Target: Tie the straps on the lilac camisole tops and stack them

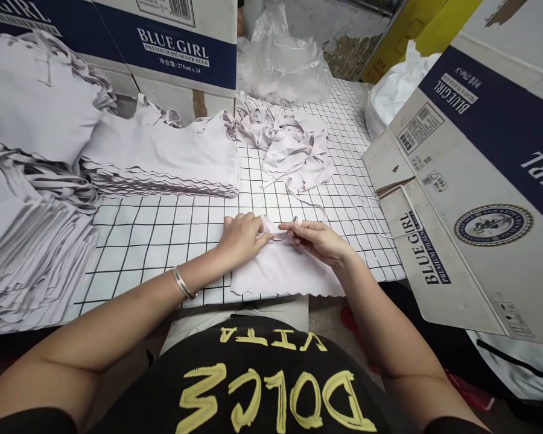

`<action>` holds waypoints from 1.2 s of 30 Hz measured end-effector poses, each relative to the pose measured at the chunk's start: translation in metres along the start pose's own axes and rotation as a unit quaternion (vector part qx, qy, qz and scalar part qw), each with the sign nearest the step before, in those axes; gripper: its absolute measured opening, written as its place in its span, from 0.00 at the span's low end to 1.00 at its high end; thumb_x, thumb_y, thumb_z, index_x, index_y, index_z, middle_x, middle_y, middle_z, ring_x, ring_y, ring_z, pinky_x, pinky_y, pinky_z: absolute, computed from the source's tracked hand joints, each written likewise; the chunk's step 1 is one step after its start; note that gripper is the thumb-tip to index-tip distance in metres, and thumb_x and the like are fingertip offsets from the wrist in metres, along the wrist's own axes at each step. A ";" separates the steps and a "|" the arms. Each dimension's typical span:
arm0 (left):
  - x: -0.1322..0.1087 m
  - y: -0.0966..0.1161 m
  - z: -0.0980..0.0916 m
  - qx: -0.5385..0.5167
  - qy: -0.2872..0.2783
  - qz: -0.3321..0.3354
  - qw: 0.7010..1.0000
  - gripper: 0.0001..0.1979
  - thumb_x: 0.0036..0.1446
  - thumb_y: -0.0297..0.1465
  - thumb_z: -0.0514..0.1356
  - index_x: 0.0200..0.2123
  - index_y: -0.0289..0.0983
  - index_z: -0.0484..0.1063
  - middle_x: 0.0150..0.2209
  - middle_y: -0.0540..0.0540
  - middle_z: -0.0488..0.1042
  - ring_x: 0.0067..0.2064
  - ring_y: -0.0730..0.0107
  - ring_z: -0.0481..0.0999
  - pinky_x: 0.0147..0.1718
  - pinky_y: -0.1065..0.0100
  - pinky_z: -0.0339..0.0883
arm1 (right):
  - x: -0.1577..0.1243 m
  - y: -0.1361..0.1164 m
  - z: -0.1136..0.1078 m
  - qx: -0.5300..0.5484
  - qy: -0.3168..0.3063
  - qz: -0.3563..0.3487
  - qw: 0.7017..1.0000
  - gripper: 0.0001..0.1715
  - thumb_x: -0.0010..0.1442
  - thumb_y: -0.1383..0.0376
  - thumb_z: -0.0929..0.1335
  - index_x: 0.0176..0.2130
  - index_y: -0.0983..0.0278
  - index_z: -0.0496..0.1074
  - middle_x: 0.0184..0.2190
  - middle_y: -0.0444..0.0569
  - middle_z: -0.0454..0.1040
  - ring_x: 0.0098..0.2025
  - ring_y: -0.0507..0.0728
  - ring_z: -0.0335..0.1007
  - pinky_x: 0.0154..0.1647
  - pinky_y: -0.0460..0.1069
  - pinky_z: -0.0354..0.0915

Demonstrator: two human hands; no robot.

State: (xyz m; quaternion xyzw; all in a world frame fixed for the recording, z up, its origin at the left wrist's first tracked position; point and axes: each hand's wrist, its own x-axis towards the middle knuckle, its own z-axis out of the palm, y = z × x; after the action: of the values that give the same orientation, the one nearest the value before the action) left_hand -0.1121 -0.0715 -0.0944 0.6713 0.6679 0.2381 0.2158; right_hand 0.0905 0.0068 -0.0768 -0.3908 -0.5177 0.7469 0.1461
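A pale lilac strappy top (283,271) lies at the table's front edge, its wavy hem toward me. My left hand (244,236) rests at its upper left, thumb and fingers pinching the thin strap near the neckline. Opposite it, my right hand (319,241) is closed on the same strap, fingertips together around a small bit that I cannot make out clearly. Between the two hands the strap makes a short curve. A loose end of strap (305,200) trails onto the table beyond my right fingers.
Neat stacks of similar tops (163,144) fill the left side. A crumpled heap of them (294,138) lies at the back, before a clear plastic bag (285,57). Cardboard boxes stand behind (181,54) and at right (470,181). The table (140,241) has a grid-patterned cover.
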 end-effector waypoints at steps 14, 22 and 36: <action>-0.002 0.006 0.017 -0.007 -0.080 -0.021 0.997 0.07 0.56 0.35 0.60 0.30 0.38 0.72 0.36 0.46 0.75 0.45 0.55 0.66 0.44 0.55 0.47 | 0.025 -0.016 -0.022 0.048 0.112 -0.066 0.990 0.18 0.43 0.62 0.79 0.34 0.66 0.77 0.25 0.43 0.70 0.24 0.46 0.61 0.24 0.43 0.58; -0.004 0.007 0.019 -0.027 -0.062 -0.049 0.996 0.10 0.57 0.39 0.60 0.31 0.41 0.78 0.36 0.47 0.77 0.46 0.55 0.66 0.44 0.54 0.46 | 0.022 0.000 -0.008 0.047 0.082 -0.054 0.994 0.17 0.43 0.62 0.78 0.30 0.65 0.71 0.23 0.41 0.68 0.22 0.46 0.59 0.22 0.44 0.55; -0.005 0.011 0.017 -0.071 -0.050 -0.069 0.994 0.07 0.54 0.35 0.61 0.28 0.38 0.75 0.35 0.48 0.76 0.46 0.58 0.67 0.46 0.54 0.47 | 0.026 0.028 0.015 -0.009 -0.024 -0.143 0.989 0.20 0.48 0.64 0.76 0.33 0.62 0.61 0.32 0.43 0.72 0.31 0.50 0.68 0.35 0.47 0.63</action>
State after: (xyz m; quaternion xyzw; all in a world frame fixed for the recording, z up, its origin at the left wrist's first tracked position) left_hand -0.0928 -0.0763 -0.1017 0.6176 0.6824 0.2357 0.3121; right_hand 0.0678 0.0018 -0.1101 -0.2956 -0.5786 0.7228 0.2354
